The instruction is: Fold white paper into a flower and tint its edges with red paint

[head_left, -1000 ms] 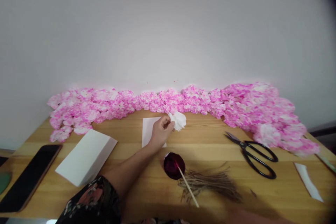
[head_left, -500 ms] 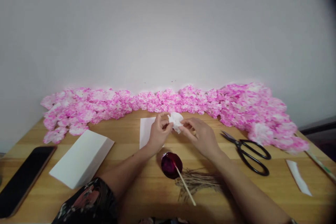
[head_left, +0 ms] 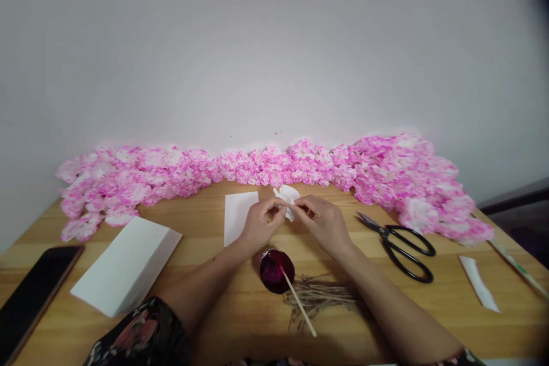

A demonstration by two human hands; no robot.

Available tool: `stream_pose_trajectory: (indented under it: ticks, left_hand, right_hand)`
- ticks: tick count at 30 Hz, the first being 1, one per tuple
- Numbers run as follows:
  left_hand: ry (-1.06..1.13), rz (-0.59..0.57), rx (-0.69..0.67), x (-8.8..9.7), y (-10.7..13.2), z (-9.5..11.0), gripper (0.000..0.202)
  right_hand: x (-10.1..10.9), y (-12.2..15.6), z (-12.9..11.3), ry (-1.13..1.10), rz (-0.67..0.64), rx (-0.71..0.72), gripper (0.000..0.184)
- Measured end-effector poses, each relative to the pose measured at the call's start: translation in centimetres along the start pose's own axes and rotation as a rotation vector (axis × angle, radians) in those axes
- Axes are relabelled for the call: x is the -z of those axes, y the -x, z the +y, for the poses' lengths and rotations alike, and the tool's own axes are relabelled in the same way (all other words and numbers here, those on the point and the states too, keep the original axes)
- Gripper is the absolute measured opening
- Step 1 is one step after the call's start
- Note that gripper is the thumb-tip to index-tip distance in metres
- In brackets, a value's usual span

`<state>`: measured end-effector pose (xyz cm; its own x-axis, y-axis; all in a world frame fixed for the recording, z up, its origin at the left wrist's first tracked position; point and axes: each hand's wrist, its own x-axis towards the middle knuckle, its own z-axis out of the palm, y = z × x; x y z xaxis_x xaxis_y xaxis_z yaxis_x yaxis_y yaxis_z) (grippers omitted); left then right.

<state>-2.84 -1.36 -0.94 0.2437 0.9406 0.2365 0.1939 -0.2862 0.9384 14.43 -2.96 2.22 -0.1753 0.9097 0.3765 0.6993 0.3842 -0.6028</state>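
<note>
Both hands meet over the middle of the wooden table (head_left: 206,274). My left hand (head_left: 258,225) pinches a small white paper flower (head_left: 287,194) from the left. From the right, the fingers of my right hand (head_left: 325,223) are closed on the same flower. Just below the hands stands a small cup of dark red dye (head_left: 277,270) with a thin wooden stick (head_left: 300,306) leaning out of it. A bundle of brown twine pieces (head_left: 326,297) lies beside the cup.
A long row of pink paper flowers (head_left: 274,174) lines the wall. A white paper sheet (head_left: 238,214) lies left of the hands. Black scissors (head_left: 398,243) lie at right, a white box (head_left: 126,266) and a phone (head_left: 34,291) at left, a paper strip (head_left: 478,290) far right.
My right hand came into view and closed on the white flower that my left hand held alone. The two hands have drawn closer together around it.
</note>
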Motion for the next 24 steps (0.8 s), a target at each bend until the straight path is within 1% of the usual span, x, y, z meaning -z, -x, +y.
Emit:
stream_pose_trajectory:
  ticks: [3,5,9,13,18,24]
  left_hand:
    - [-0.04,-0.002,-0.031,0.08,-0.04,0.3,0.012]
    - [-0.033,0.002,-0.039,0.06,-0.11,0.24,0.012]
    - [-0.029,0.025,-0.021,0.02,-0.25,-0.07,0.012]
    - [-0.045,0.034,-0.02,0.02,-0.31,-0.15,0.012]
    - [-0.056,0.042,-0.01,-0.01,-0.36,-0.17,0.014]
    - [-0.051,0.034,-0.021,-0.13,-0.24,-0.53,0.01]
  right_hand:
    - [-0.11,0.11,-0.13,-0.036,0.009,-0.028,0.019]
    - [-0.1,0.1,-0.29,-0.093,-0.014,-0.033,0.018]
    - [0.0,-0.03,-0.55,-0.176,-0.073,0.012,0.021]
    - [-0.19,-0.12,-0.26,-0.19,-0.073,0.023,0.02]
    - [-0.39,-0.03,0.09,-0.145,-0.05,0.079,0.02]
    - [-0.76,0.21,0.09,0.012,-0.014,0.197,0.022]
